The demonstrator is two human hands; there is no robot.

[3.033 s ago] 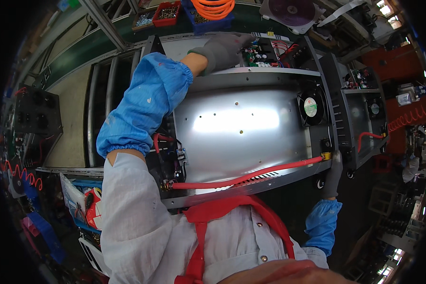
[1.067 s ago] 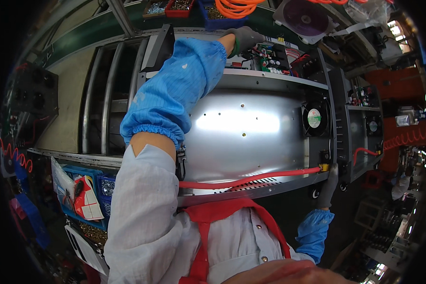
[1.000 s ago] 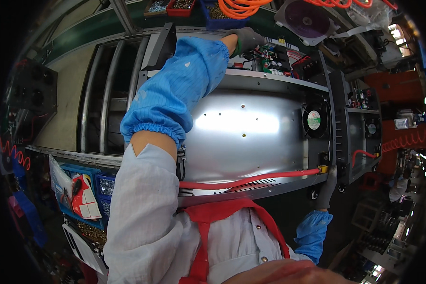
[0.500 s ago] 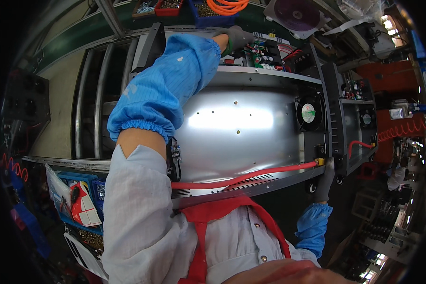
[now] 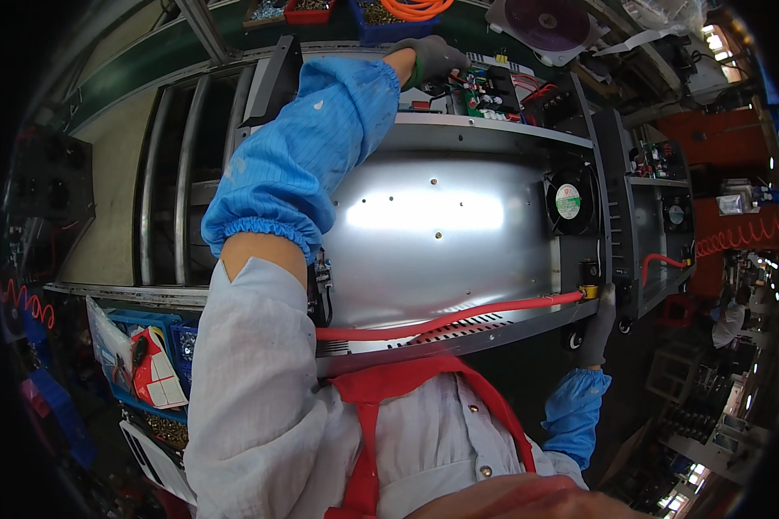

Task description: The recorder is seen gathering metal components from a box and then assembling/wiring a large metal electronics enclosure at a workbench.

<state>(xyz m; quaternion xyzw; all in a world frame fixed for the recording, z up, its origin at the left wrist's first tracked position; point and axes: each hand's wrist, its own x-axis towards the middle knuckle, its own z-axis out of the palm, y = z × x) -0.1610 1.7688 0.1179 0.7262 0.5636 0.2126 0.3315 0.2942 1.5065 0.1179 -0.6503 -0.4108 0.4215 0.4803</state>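
Observation:
A long open metal case lies in front of me, its bottom bare and shiny. My left hand, in a grey glove, reaches to the case's far side, beside a green circuit board. Its fingers are curled, and what they hold is hidden. My right hand, also gloved, is closed at the near right corner of the case, its fingertips over the edge. A thick red cable runs along the near wall to a yellow-ended terminal. Above that corner sits a black fan.
A second case stands close to the right end. Rollers lie at the left. Along the back are a blue bin of small parts and an orange hose coil. A blue tray holding packets sits at the lower left.
My left hand has moved slightly up, away from me, beside the circuit board. Both cases sit a little farther right in view; my right hand keeps its place at the corner.

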